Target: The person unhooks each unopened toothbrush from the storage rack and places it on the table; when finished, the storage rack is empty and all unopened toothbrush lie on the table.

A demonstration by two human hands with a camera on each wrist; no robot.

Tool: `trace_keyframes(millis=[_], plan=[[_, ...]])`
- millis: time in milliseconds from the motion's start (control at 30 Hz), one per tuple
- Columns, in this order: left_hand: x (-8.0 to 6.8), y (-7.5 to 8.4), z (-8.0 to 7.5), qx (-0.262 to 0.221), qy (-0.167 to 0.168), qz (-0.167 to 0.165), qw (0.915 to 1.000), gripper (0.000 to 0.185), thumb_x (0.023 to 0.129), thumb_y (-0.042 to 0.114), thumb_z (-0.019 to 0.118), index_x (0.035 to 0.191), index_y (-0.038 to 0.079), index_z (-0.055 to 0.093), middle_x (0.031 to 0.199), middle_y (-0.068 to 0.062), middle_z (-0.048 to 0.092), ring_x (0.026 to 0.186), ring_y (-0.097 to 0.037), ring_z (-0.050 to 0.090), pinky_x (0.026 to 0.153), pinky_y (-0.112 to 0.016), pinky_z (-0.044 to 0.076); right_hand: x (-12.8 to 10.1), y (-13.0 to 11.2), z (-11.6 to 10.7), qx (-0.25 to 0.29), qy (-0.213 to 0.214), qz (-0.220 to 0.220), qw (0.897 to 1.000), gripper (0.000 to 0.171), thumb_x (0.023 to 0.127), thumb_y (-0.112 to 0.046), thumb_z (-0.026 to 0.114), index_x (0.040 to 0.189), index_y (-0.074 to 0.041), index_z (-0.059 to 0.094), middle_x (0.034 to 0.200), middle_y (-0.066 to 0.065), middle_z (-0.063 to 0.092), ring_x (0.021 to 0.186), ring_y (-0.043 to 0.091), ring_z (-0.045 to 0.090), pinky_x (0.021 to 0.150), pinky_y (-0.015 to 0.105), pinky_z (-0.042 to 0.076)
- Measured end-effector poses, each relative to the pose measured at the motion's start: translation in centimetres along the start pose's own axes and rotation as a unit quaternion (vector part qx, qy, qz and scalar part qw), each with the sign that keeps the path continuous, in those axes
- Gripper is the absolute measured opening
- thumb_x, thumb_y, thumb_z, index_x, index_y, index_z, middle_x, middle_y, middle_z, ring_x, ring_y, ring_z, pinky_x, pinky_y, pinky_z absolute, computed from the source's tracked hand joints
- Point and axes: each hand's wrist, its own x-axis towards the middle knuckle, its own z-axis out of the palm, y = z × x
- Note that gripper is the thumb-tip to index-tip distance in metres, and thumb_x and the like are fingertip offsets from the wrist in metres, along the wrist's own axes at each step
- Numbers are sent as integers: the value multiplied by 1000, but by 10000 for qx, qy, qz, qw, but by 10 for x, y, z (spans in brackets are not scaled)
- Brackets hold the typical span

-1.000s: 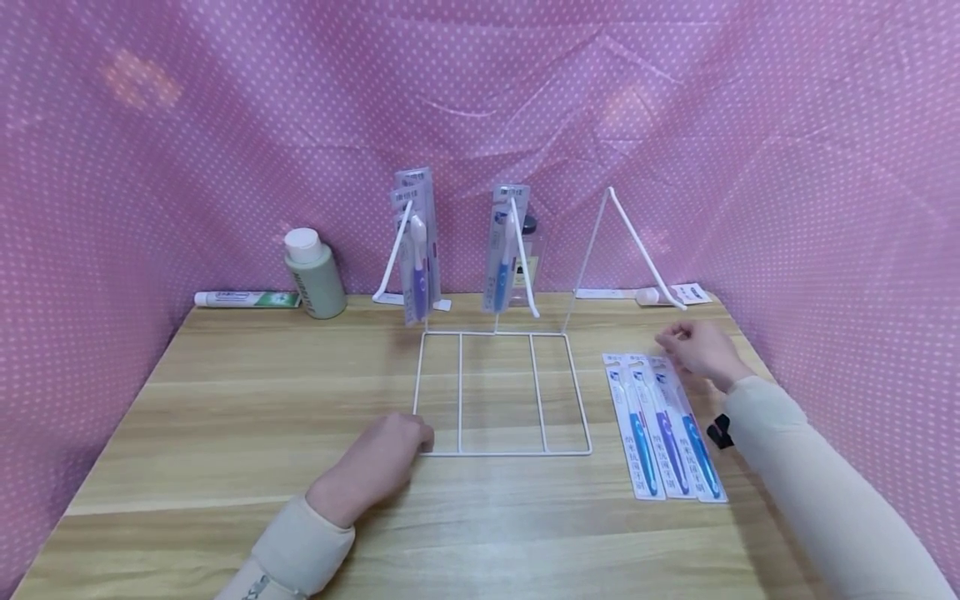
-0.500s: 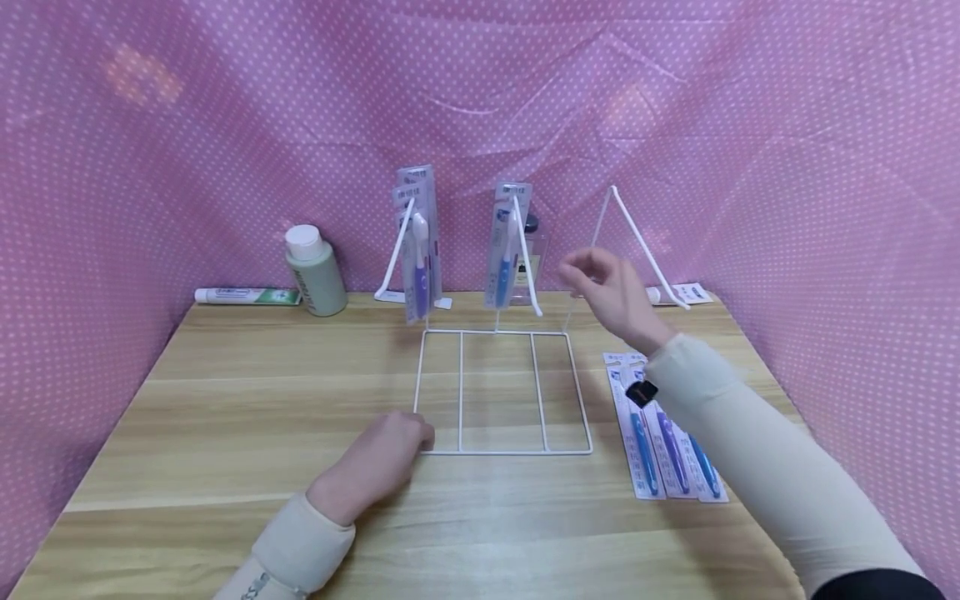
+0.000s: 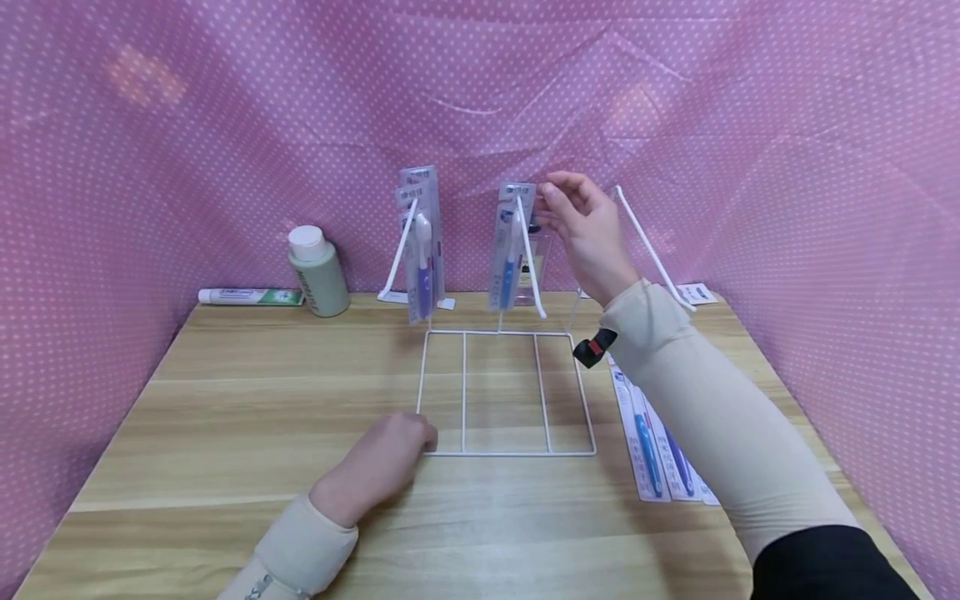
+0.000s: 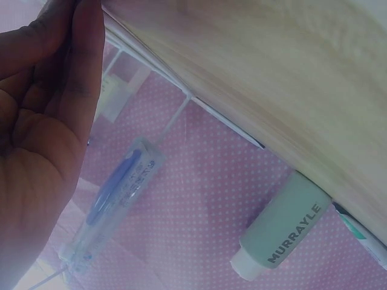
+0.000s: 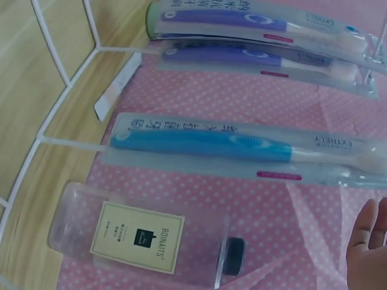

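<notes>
Moved: right hand (image 3: 585, 229) has risen from the packs lying on the table up to the top of the wire rack (image 3: 510, 392), beside the middle hook; the left hand has stayed put.
Right hand: raised, fingers loosely curled, fingertips at the top edge of the blue toothbrush pack (image 3: 512, 246) on the rack's middle hook; whether they pinch the card cannot be told. Only the hand's edge shows in the right wrist view (image 5: 369, 244).
Left hand: (image 3: 382, 467) lies knuckles up on the table (image 3: 225, 417), fingers curled against the near left corner of the rack's base frame; in the left wrist view the fingers (image 4: 72, 66) touch the white wire.
Blue toothbrush pack: hangs upright on the rack's middle hook (image 5: 242, 148).
Purple toothbrush packs: (image 3: 420, 246) two, hanging on the rack's left hook.
Right hook: bare, right of the raised hand.
Flat toothbrush packs: (image 3: 652, 442) on the table right of the rack, partly under the right sleeve.
Clear bottle: (image 5: 145, 238) behind the rack, labelled BOUNAITS.
Green bottle: (image 3: 318, 271) back left of the rack, labelled MURRAYLE.
Toothpaste tube: (image 3: 251, 296) left of the green bottle, at the table's back edge.
</notes>
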Motion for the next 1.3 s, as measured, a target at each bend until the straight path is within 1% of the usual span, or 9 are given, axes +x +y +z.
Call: trace_keyframes(millis=[67,200,367,533,833,1033,1167,1300], plan=[[0,1,-1,-22,3,7,10000,34,79,-18,59,70,15,65,71,2,60,66,-10,55,58,-29,49,1,0,3,-10,-16,45,10000,19,102,-9,67,121,-5,65,108,4,69,99,17,66,91,26,58],[1,1,0,-34,4,-25,10000,34,79,-18,60,71,14,66,71,2,61,66,-10,55,58,-29,49,1,1,7,-395,-140,138,9990,14,102,-8,68,116,-11,67,106,1,68,96,14,64,87,24,57],[2,0,2,19,-13,-58,10000,32,81,-17,63,74,13,69,73,1,64,68,-10,58,60,-28,52,-2,3,8,-786,-246,358,9960,12,102,-10,68,114,-13,68,104,0,66,94,13,61,86,24,56],[2,1,2,-8,-29,-59,10000,31,82,-17,63,75,12,70,73,1,64,69,-10,59,60,-28,53,-10,1,7,-760,-354,396,9957,12,103,-9,66,115,-12,67,106,1,67,96,14,64,87,24,57],[0,0,1,-41,36,10,10000,33,78,-18,61,72,14,67,72,2,62,68,-11,58,59,-29,51,-34,-3,5,-720,-741,303,9942,11,103,-8,66,114,-10,67,104,1,68,93,14,65,87,26,58],[-1,-1,3,-49,22,-27,10000,34,77,-18,60,69,15,63,70,3,58,66,-10,55,58,-28,49,-53,-9,1,-815,-1064,304,9905,10,104,-10,65,114,-13,67,105,1,68,94,15,66,87,28,60],[0,-1,2,-59,7,-1,10000,34,77,-18,59,68,15,61,70,3,57,65,-10,54,57,-28,47,-66,-13,0,-868,-1201,215,9887,13,105,-7,63,113,-16,68,104,1,68,93,15,66,86,29,60],[0,1,0,-43,12,13,10000,34,78,-18,59,69,15,62,70,3,57,66,-10,54,58,-28,48,-79,-18,0,-853,-1312,104,9876,17,104,-3,61,111,-16,68,102,1,69,91,15,66,88,31,60]])
